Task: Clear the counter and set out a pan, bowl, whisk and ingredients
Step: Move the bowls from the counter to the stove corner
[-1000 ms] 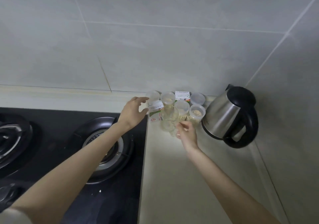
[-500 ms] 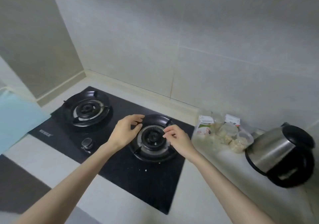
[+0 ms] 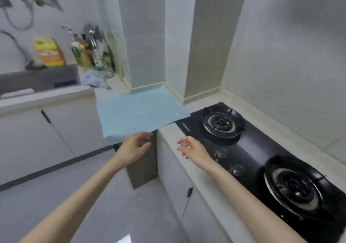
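While left hand (image 3: 136,146), loosely curled, and right hand (image 3: 192,149), relaxed open, hold nothing, a careless tug could drag thin pale-blue sheet (image 3: 138,111) off cream counter (image 3: 169,133).

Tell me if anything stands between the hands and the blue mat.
Nothing visible does. The left hand is at the near edge of the blue mat; whether it touches is unclear. The right hand hovers over bare counter beside the hob, with only that strip lying between.
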